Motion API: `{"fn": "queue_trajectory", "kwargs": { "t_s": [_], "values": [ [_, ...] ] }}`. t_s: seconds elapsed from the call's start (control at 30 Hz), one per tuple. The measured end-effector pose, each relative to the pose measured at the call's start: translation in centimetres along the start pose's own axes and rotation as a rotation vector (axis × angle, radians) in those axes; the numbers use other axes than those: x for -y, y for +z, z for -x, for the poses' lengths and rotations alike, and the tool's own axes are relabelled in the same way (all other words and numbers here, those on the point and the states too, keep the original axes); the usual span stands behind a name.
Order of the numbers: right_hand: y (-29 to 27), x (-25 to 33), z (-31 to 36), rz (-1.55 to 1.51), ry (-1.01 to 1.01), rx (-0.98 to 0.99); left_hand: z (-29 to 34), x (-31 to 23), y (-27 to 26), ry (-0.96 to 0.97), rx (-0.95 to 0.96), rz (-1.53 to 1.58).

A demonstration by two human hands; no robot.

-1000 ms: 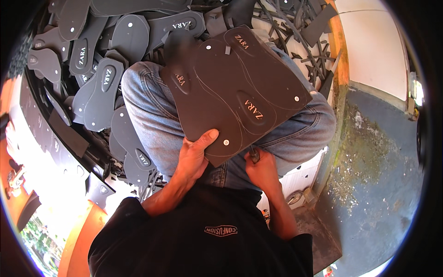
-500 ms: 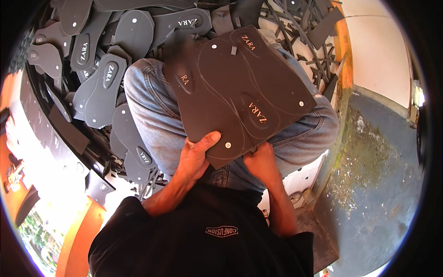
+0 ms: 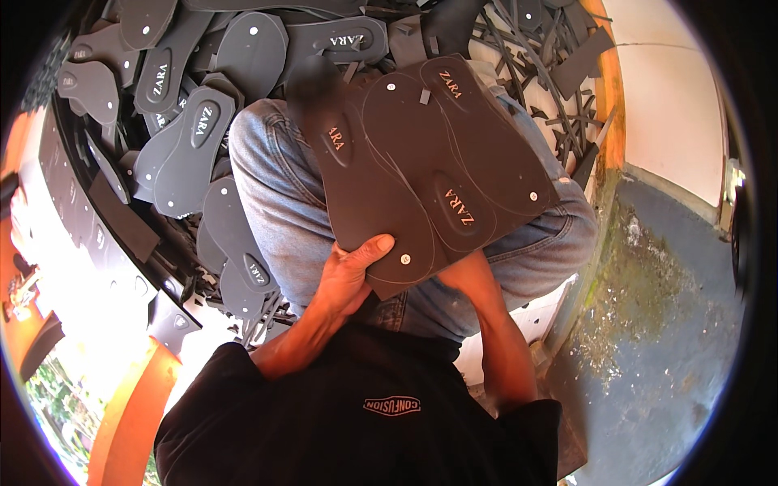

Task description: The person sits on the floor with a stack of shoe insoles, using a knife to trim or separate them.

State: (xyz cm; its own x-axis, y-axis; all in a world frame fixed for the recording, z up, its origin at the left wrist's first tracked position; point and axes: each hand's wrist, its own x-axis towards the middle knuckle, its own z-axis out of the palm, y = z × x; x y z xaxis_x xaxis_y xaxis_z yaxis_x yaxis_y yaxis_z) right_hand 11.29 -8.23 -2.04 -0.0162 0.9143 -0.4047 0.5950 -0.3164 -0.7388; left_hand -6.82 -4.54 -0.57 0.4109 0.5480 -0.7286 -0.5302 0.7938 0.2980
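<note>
A dark sheet (image 3: pixel 421 170) with several die-cut insole outlines and printed oval labels lies over my lap, on my jeans (image 3: pixel 275 219). My left hand (image 3: pixel 352 271) grips its near edge, thumb on top. My right hand is hidden under the sheet's near right corner; only the right forearm (image 3: pixel 494 324) shows, so its grip cannot be seen.
A heap of cut-out dark grey insoles (image 3: pixel 186 138) lies at upper left beyond my knees. Leftover strip scraps (image 3: pixel 559 73) pile at upper right. A grey concrete floor (image 3: pixel 656 324) and a white wall (image 3: pixel 673 89) are on the right. An orange edge (image 3: pixel 121 413) is at lower left.
The sheet has shifted slightly and my right hand has slid from its near edge to underneath it. My left hand keeps its grip.
</note>
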Motion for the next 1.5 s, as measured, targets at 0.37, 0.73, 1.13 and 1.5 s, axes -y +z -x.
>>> {"fn": "queue_trajectory", "kwargs": {
  "t_s": [0.37,0.73,1.13,1.5],
  "values": [
    [0.8,-1.1,-3.2,0.127,-0.335,-0.238,0.1,-0.3,-0.1,-0.019,0.015,0.025],
    [2.6,0.0,-5.2,0.1,-0.267,-0.312,0.1,-0.4,0.2,-0.038,0.012,0.035],
    [3.8,1.9,-5.9,0.063,-0.2,-0.35,-0.2,0.2,1.1,-0.031,0.029,0.093],
    [4.4,2.8,-7.1,0.009,-0.165,-0.37,-0.4,0.4,3.1,-0.015,-0.013,0.149]
  ]
}}
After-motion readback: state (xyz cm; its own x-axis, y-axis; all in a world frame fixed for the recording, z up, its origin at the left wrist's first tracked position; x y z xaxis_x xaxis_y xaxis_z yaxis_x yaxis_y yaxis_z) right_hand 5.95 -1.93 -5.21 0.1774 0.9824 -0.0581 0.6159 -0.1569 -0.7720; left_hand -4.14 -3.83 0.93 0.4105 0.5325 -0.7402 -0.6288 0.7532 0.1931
